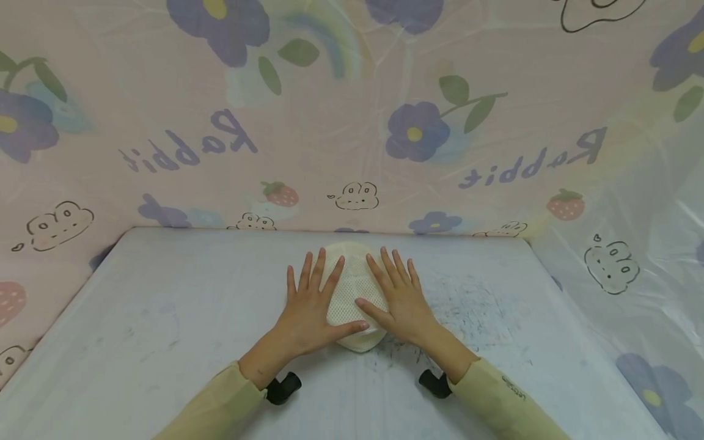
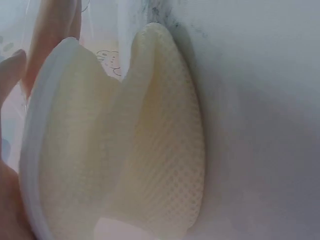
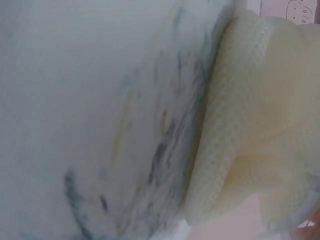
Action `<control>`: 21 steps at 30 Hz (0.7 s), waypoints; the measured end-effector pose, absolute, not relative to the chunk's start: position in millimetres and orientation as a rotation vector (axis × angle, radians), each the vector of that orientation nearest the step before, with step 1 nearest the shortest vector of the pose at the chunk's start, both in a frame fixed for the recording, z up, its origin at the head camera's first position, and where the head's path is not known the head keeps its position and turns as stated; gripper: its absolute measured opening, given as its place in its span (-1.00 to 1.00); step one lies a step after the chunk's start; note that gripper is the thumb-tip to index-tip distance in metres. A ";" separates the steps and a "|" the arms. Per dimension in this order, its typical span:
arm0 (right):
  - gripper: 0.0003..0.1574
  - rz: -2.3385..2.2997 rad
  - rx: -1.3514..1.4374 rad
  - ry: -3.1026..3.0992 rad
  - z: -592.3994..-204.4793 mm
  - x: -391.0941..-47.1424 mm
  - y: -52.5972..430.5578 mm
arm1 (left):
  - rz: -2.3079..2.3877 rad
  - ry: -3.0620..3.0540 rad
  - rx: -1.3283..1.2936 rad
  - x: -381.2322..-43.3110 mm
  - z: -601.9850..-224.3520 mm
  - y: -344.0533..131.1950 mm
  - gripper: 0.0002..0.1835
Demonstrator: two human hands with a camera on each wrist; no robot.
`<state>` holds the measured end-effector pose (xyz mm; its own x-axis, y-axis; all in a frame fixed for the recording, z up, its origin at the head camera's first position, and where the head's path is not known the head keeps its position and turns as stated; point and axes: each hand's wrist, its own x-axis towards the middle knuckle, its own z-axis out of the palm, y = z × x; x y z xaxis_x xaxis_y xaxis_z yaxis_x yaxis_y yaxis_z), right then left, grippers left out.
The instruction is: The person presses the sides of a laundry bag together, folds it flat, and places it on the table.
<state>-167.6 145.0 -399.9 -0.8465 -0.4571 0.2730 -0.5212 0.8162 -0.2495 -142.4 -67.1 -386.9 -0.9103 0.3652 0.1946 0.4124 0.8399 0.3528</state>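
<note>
A cream mesh fabric piece, rounded at the far end and narrower at the near end, lies on the white table. My left hand rests on its left side with fingers straight and spread. On its right side lies my right hand, also spread, both thumbs reaching over the mesh. From the left wrist, the mesh piece bulges up in a deep fold with a smooth pale band along one edge. The right wrist view shows the mesh piece with a thick rounded side against the table and soft folds above.
The white table has dark scuff marks right of the hands. A printed curtain with flowers and rabbits hangs behind and at both sides. Black wrist devices sit below both wrists.
</note>
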 end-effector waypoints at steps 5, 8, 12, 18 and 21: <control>0.03 0.472 0.783 -2.813 -400.4 -167.2 144.2 | -0.584 -2.890 -0.615 -143.6 -390.6 -66.8 0.21; 0.01 0.475 0.805 -2.820 -401.2 -166.9 144.2 | -0.559 -2.889 -0.616 -144.3 -392.3 -67.6 0.20; 0.00 0.487 0.823 -2.845 -403.3 -166.6 144.2 | -0.531 -2.883 -0.629 -145.1 -394.0 -69.1 0.20; 0.00 0.486 0.849 -2.852 -407.4 -166.1 143.9 | -0.506 -2.889 -0.649 -146.2 -397.9 -71.3 0.21; 0.01 0.475 0.872 -2.855 -408.5 -165.6 143.8 | -0.490 -2.899 -0.662 -147.3 -400.6 -72.1 0.21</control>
<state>-165.6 143.8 -408.5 -0.8269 -0.5246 0.2027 -0.5620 0.7846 -0.2618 -147.3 -72.1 -400.6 -0.8958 0.4001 0.1937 0.4415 0.8513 0.2835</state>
